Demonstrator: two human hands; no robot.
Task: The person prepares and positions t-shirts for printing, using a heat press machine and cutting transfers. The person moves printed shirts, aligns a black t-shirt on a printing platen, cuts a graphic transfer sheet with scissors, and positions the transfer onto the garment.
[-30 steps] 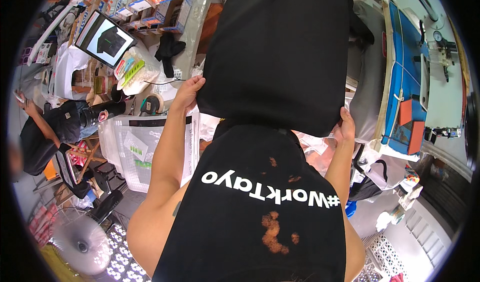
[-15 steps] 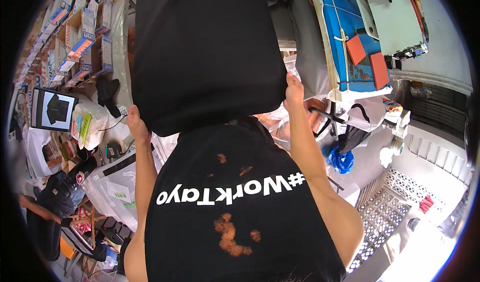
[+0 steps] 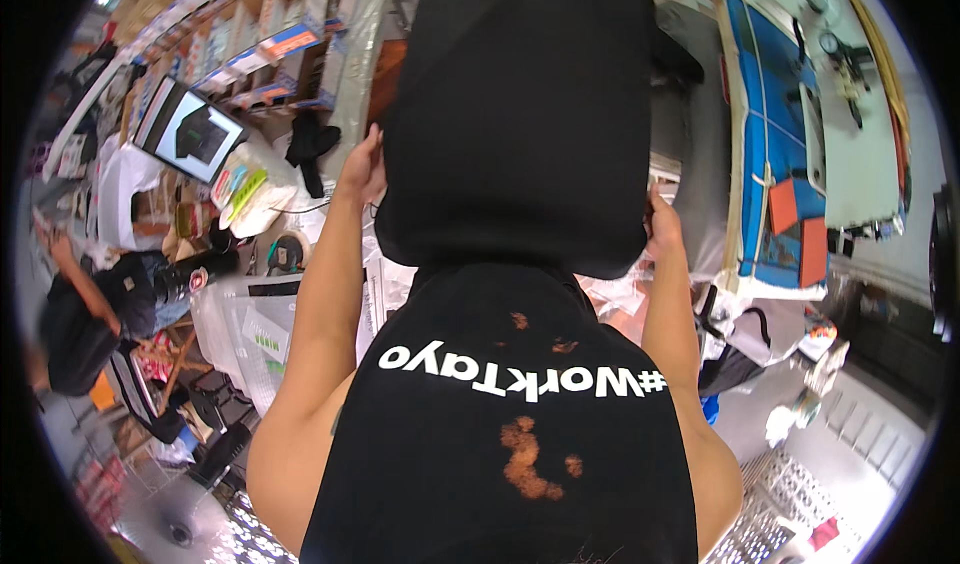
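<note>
A broad black cloth (image 3: pixel 520 114), smooth and flat with a rounded near edge, lies in front of me. It looks drawn over a flat panel, but what is beneath it is hidden. My left hand (image 3: pixel 362 172) is closed at the cloth's left edge, thumb up, its fingers partly tucked out of sight. On the opposite side my right hand (image 3: pixel 661 226) grips the right edge near the rounded corner. The cloth's near edge comes close to the black shirt (image 3: pixel 520 424) on my body.
Cardboard boxes (image 3: pixel 290 29) fill shelving at the far left, above a lit screen (image 3: pixel 188 129). A person (image 3: pixel 95 304) is at the left. To the right stands a blue panel (image 3: pixel 765 134) with two orange-red pads (image 3: pixel 813 252). A clear plastic-wrapped bundle (image 3: pixel 235 339) lies left of my arm.
The view has turned, so the cloth and surroundings appear farther right. My left hand has moved farther up along the cloth's left edge; my right hand stays near the right corner.
</note>
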